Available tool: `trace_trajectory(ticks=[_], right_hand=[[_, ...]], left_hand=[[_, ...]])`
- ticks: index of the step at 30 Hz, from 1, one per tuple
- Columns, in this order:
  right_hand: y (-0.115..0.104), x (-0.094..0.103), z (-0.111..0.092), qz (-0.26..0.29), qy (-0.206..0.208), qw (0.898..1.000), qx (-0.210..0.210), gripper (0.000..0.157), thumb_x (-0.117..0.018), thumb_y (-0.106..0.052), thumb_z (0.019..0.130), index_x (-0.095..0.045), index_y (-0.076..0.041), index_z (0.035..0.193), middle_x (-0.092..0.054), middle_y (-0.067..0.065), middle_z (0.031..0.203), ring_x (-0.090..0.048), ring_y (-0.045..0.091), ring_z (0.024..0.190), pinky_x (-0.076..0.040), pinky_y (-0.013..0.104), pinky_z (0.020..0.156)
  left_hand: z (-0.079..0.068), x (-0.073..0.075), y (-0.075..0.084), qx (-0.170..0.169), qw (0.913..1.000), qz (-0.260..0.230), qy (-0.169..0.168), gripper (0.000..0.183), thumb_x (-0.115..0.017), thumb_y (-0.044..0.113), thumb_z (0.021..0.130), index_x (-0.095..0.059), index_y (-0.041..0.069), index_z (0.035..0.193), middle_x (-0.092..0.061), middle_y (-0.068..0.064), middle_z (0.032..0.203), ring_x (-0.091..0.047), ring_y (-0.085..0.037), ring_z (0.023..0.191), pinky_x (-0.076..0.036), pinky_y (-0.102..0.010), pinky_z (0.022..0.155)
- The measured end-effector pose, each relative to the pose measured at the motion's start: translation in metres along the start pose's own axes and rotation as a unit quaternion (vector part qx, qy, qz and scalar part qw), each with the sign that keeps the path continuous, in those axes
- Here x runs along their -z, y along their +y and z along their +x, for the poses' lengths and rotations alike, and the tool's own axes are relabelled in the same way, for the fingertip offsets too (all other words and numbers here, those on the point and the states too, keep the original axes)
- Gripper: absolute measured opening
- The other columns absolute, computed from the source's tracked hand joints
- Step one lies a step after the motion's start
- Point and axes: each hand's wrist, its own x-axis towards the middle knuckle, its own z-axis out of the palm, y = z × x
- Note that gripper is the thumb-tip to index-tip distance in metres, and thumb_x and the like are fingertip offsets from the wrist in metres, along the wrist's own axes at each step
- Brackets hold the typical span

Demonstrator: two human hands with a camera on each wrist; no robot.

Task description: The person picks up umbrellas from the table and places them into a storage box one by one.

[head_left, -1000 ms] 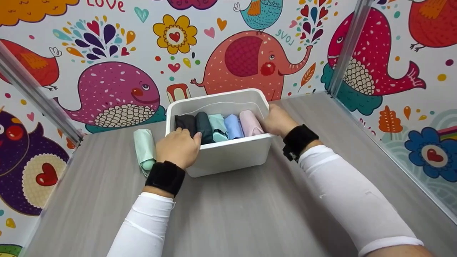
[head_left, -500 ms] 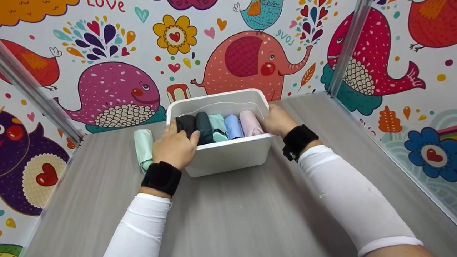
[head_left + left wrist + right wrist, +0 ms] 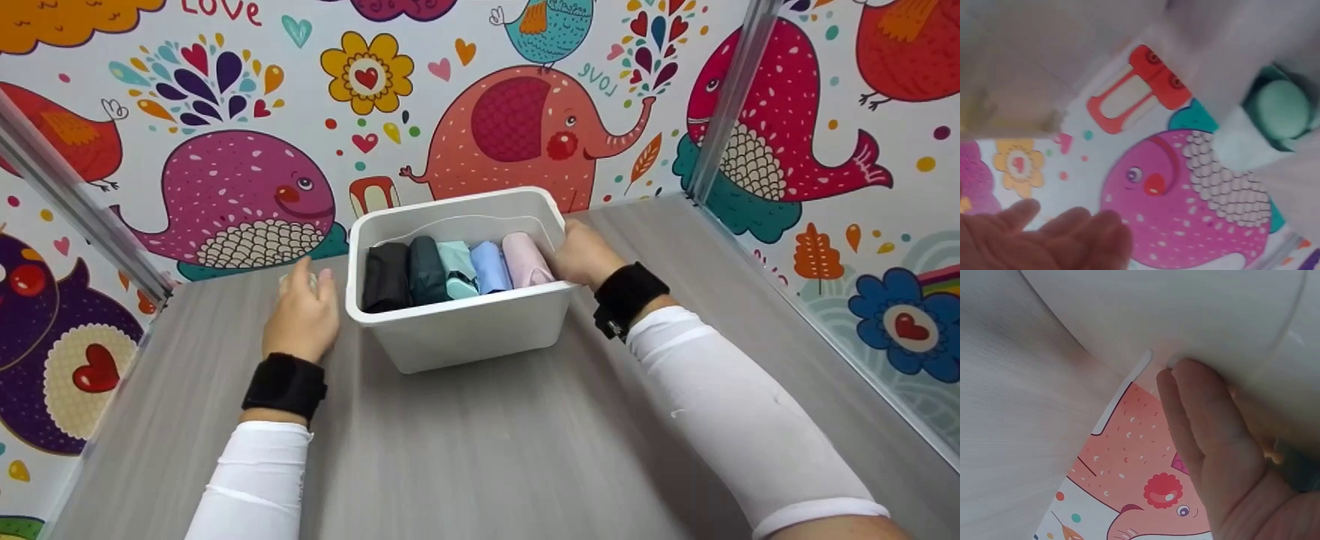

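A white plastic bin (image 3: 465, 330) stands on the table, holding a row of folded compact umbrellas: black (image 3: 387, 276), dark green (image 3: 428, 270), mint (image 3: 457, 270), blue (image 3: 490, 266) and pink (image 3: 525, 259). My right hand (image 3: 589, 255) grips the bin's right rim; in the right wrist view its fingers (image 3: 1207, 416) lie against the outer wall. Left of the bin, my left hand (image 3: 301, 315) reaches out with fingers extended. It hides most of another mint umbrella, whose round end (image 3: 1283, 109) shows in the left wrist view, apart from the fingers there.
The grey wood-grain table (image 3: 480, 450) runs back to a wall (image 3: 247, 195) printed with cartoon animals. Similar printed panels stand at left and right, joined by metal corner posts (image 3: 731, 105). The bin sits near the back wall.
My left hand has left the bin's front left corner and moved left over the loose mint umbrella. The black umbrella is now fully uncovered. My right hand and the bin stay put.
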Motion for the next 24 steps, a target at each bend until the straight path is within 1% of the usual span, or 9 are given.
trace_trajectory(ticks=[3,6,9,12,16,18,20,22,24], right_hand=[[0.000,0.001,0.000,0.003,-0.001,1.000,-0.001,0.043,-0.063,-0.024,0.101,-0.062,0.002,0.136,-0.071,0.023,0.128,-0.062,0.031,0.108,-0.048,0.054,0.111],[0.000,0.001,0.000,0.003,-0.002,1.000,-0.006,0.044,-0.064,-0.023,0.100,-0.061,0.002,0.136,-0.070,0.023,0.129,-0.061,0.031,0.108,-0.048,0.055,0.111],[0.000,0.001,0.000,0.002,-0.004,1.000,-0.008,0.044,-0.064,-0.022,0.100,-0.060,0.002,0.137,-0.069,0.023,0.131,-0.061,0.031,0.109,-0.047,0.055,0.112],[-0.001,0.001,-0.001,-0.002,-0.003,1.000,-0.009,0.044,-0.063,-0.021,0.100,-0.060,0.003,0.137,-0.069,0.023,0.131,-0.061,0.031,0.110,-0.046,0.055,0.113],[-0.002,0.001,-0.001,-0.003,-0.002,1.000,-0.011,0.044,-0.063,-0.024,0.102,-0.060,0.002,0.136,-0.070,0.021,0.127,-0.060,0.030,0.107,-0.048,0.053,0.110],[-0.002,0.001,-0.001,-0.006,0.001,1.000,-0.010,0.044,-0.063,-0.028,0.102,-0.062,0.002,0.135,-0.071,0.021,0.124,-0.060,0.030,0.105,-0.049,0.052,0.108],[-0.002,0.001,-0.001,-0.005,0.000,1.000,-0.008,0.045,-0.063,-0.030,0.102,-0.062,0.001,0.134,-0.071,0.020,0.123,-0.061,0.030,0.105,-0.049,0.052,0.108],[-0.001,0.001,-0.001,-0.005,0.001,1.000,-0.007,0.044,-0.063,-0.029,0.102,-0.062,0.001,0.134,-0.071,0.020,0.124,-0.061,0.031,0.106,-0.049,0.053,0.109],[-0.001,0.000,-0.001,-0.005,0.002,1.000,-0.008,0.045,-0.063,-0.029,0.102,-0.062,0.001,0.135,-0.071,0.020,0.126,-0.061,0.031,0.107,-0.048,0.054,0.110]], left_hand=[[0.005,-0.001,-0.018,0.041,0.9991,0.003,-0.006,0.067,-0.025,0.046,0.112,-0.018,0.011,0.168,-0.028,-0.030,0.167,-0.037,-0.054,0.149,-0.032,-0.069,0.118],[0.008,-0.007,-0.036,0.073,0.9971,0.013,-0.021,0.067,-0.028,0.046,0.112,-0.016,0.012,0.169,-0.020,-0.035,0.167,-0.033,-0.059,0.148,-0.030,-0.070,0.119],[0.011,-0.014,-0.052,0.096,0.9942,0.023,-0.042,0.069,-0.034,0.045,0.111,-0.014,0.013,0.169,-0.013,-0.040,0.165,-0.031,-0.063,0.146,-0.030,-0.071,0.118],[0.013,-0.021,-0.064,0.111,0.9910,0.031,-0.067,0.075,-0.040,0.046,0.109,-0.012,0.012,0.169,-0.012,-0.044,0.162,-0.035,-0.065,0.140,-0.034,-0.071,0.114],[0.016,-0.026,-0.073,0.122,0.9871,0.041,-0.095,0.084,-0.049,0.047,0.106,-0.008,0.009,0.168,-0.015,-0.047,0.156,-0.042,-0.064,0.131,-0.040,-0.070,0.108],[0.018,-0.029,-0.075,0.123,0.9851,0.049,-0.110,0.086,-0.052,0.046,0.105,-0.006,0.009,0.168,-0.015,-0.049,0.155,-0.044,-0.065,0.130,-0.041,-0.070,0.107],[0.019,-0.031,-0.077,0.122,0.9833,0.054,-0.123,0.087,-0.054,0.044,0.105,-0.005,0.010,0.168,-0.011,-0.050,0.156,-0.043,-0.066,0.131,-0.042,-0.070,0.107],[0.019,-0.034,-0.077,0.128,0.9822,0.053,-0.127,0.087,-0.057,0.041,0.104,-0.006,0.012,0.169,-0.007,-0.049,0.158,-0.042,-0.066,0.133,-0.041,-0.070,0.108],[0.018,-0.037,-0.079,0.134,0.9815,0.052,-0.126,0.087,-0.059,0.039,0.104,-0.008,0.013,0.169,-0.008,-0.049,0.158,-0.043,-0.066,0.133,-0.042,-0.069,0.108]])
